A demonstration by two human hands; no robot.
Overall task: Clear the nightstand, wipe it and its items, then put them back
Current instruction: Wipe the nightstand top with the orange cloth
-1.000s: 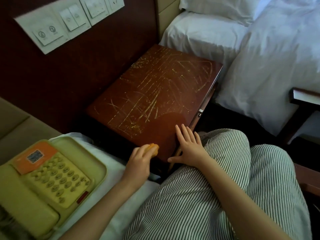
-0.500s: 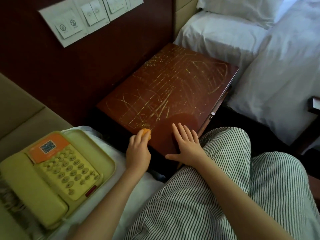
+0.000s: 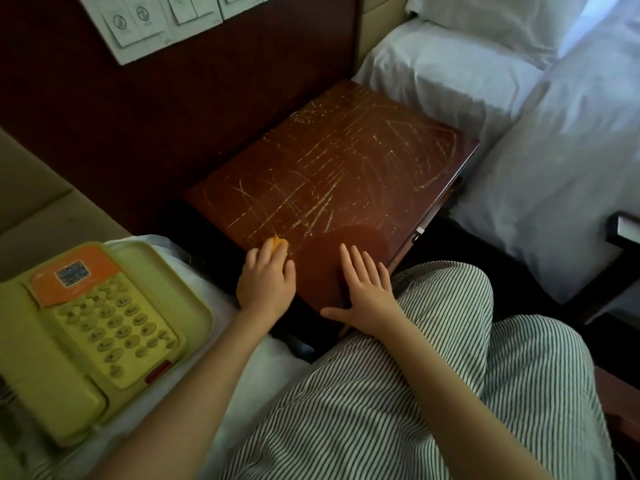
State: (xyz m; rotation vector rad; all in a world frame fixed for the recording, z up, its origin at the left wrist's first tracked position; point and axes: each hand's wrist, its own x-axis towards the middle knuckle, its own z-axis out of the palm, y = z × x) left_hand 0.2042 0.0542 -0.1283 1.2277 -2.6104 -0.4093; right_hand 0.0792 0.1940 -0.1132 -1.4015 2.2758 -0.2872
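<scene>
The dark red nightstand (image 3: 346, 161) stands between two beds, its top covered with yellowish scribbled streaks. A smooth streak-free patch lies near its front edge. My left hand (image 3: 266, 278) grips a small orange cloth or sponge (image 3: 278, 243) and presses it on the front left part of the top. Flat on the front edge, fingers straight, rests my right hand (image 3: 363, 289). A yellow telephone (image 3: 86, 337) with an orange label lies on the white bed at the left.
A white bed with a pillow (image 3: 502, 26) runs along the right. Wall switches (image 3: 156, 19) sit on the dark panel behind the nightstand. My striped trousers (image 3: 415, 393) fill the foreground. A dark wooden piece (image 3: 627, 233) shows at the right edge.
My left hand has slid the orange cloth to the left and forward along the nightstand's front edge. My right hand has stayed flat in place. The camera has moved closer.
</scene>
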